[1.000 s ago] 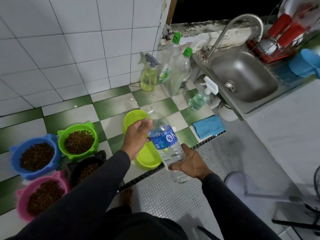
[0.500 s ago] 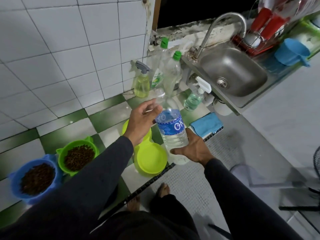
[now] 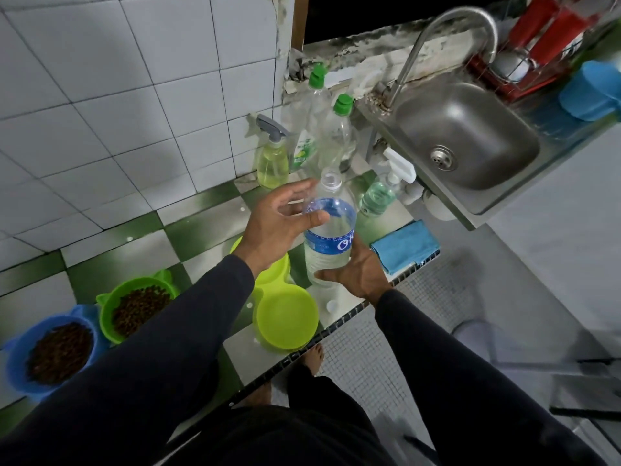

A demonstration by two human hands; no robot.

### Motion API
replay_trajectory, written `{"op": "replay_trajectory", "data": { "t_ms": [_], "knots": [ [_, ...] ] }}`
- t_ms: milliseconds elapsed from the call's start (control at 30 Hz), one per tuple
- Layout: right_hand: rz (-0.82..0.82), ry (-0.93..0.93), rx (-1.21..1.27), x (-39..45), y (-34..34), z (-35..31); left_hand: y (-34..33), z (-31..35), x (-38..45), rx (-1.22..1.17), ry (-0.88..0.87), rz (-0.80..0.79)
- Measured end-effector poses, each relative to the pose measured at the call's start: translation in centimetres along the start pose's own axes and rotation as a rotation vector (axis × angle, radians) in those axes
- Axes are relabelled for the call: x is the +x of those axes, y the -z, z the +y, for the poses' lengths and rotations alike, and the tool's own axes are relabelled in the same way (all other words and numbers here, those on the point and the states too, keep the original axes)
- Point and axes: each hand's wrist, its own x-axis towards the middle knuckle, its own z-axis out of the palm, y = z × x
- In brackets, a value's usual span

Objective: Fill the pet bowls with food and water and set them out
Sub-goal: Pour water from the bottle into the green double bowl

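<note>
Right hand point(image 3: 358, 272) grips the clear plastic blue-label water bottle point(image 3: 331, 240) upright above the counter; left hand point(image 3: 280, 225) open, fingers spread at its neck. Water-filling step: next tip it over the empty lime-green plastic bowl point(image 3: 285, 317), kibble bowls already filled

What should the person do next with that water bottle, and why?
Probably tip the water bottle over the empty yellow-green bowl just below. The right hand grips its lower body, the left hand is open beside its shoulder, its neck looks uncapped, and a small white cap lies on the counter.
</note>
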Motion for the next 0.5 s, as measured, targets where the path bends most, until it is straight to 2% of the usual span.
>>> {"op": "replay_trajectory", "data": {
  "t_ms": [100,167,267,367,500],
  "knots": [
    [-0.069,-0.043,0.169,1.5,0.0,0.2,-0.5,-0.1,0.2,0.081,-0.022,-0.004],
    [-0.120,-0.072,0.190,2.2,-0.2,0.6,-0.8,-0.2,0.3,0.106,-0.017,-0.004],
    [-0.100,-0.095,0.243,2.5,-0.5,1.5,-1.3,-0.5,0.3,0.149,-0.016,-0.012],
    [-0.046,0.002,0.234,2.2,-0.9,2.0,-1.5,-1.1,0.3,0.199,-0.027,-0.048],
    [-0.067,-0.051,0.376,2.3,-0.9,2.2,-1.2,-1.6,0.5,0.228,-0.027,-0.077]
  ]
}}
